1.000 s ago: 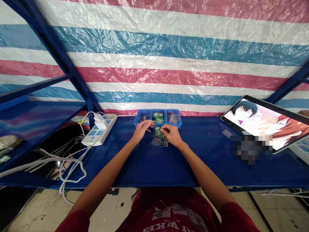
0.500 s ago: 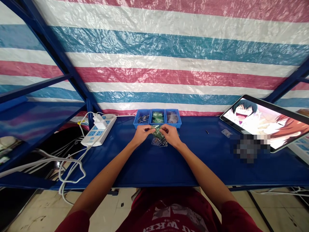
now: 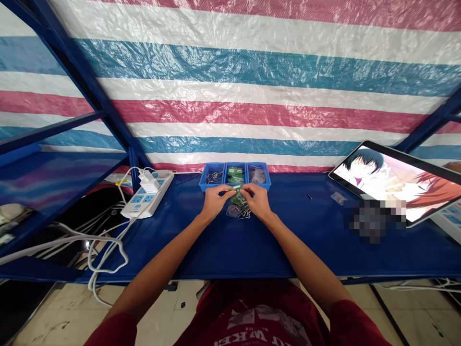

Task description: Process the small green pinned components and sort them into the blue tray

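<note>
My left hand (image 3: pixel 214 200) and my right hand (image 3: pixel 257 201) meet over the blue bench, fingers pinched together on a small green circuit board (image 3: pixel 236 194) held between them. Under the hands lies a clear plastic bag (image 3: pixel 237 210) with metal pins and green parts. Just behind the hands stands a blue three-compartment tray (image 3: pixel 235 175): metal pins in the left bin, green boards in the middle, clear bags in the right.
A white power strip (image 3: pixel 147 196) with a charger and trailing cables lies at the left. A tablet (image 3: pixel 396 180) playing a cartoon leans at the right. A small black part (image 3: pixel 309 196) and a tiny clear bag (image 3: pixel 339 198) lie between. A striped tarp backs the bench.
My left hand has come in from the left bin side to the green board, and both hands now pinch it together, slightly nearer the tray.
</note>
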Motion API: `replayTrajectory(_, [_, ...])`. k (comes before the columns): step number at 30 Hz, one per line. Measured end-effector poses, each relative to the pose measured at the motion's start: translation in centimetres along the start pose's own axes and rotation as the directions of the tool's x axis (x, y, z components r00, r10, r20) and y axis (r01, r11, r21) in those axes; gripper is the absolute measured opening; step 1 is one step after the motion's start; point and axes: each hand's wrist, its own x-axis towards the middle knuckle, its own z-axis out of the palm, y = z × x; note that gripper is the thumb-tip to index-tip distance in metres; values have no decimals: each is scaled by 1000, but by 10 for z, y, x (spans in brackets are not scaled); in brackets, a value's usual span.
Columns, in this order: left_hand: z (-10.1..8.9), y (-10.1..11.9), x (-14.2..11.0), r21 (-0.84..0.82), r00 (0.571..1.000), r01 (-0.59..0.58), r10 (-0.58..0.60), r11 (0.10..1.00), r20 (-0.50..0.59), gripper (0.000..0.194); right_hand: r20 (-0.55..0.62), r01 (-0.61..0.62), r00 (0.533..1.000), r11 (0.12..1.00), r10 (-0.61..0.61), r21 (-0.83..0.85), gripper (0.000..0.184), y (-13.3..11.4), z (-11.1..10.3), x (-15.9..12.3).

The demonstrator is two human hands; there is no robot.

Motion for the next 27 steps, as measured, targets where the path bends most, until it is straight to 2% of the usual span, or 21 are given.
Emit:
replayTrajectory(5, [3, 2, -2, -65, 998, 58, -59, 996, -1, 24, -14, -62, 998, 997, 63, 43, 16, 1, -1, 0])
replayTrajectory(8, [3, 4, -1, -186, 990, 140, -136, 973, 35, 28, 33, -86, 996, 991, 84, 100, 19, 0, 0, -1])
replayTrajectory(10, [2, 5, 0, -292, 979, 204, -186, 934, 88, 34, 61, -47, 997, 991, 40, 122, 31, 0, 0, -2])
replayTrajectory(12, [1, 8, 1, -394, 965, 259, -219, 882, 146, 47, 65, 44, 997, 995, -51, 94, 38, 0, 0, -1])
replayTrajectory(14, [1, 10, 1, -456, 944, 320, -239, 830, 227, 53, 40, 134, 990, 990, -135, 45, 33, 2, -1, 0])
replayTrajectory(17, [1, 9, 3, -437, 911, 389, -271, 811, 310, 45, -16, 171, 985, 985, -171, 11, 22, 7, -2, 2])
replayTrajectory(21, [0, 3, 6, -315, 941, 307, -235, 898, 245, 44, -19, 99, 995, 995, -99, -29, 18, 11, -3, 3])
replayTrajectory(23, [-1, 1, 5, -266, 947, 262, -195, 928, 254, 45, -18, 78, 997, 996, -79, -48, 19, 9, -4, 3])
replayTrajectory(27, [-3, 1, 3, -194, 960, 198, -150, 961, 238, 34, -28, 47, 999, 999, -46, 18, 21, 4, -2, 1])
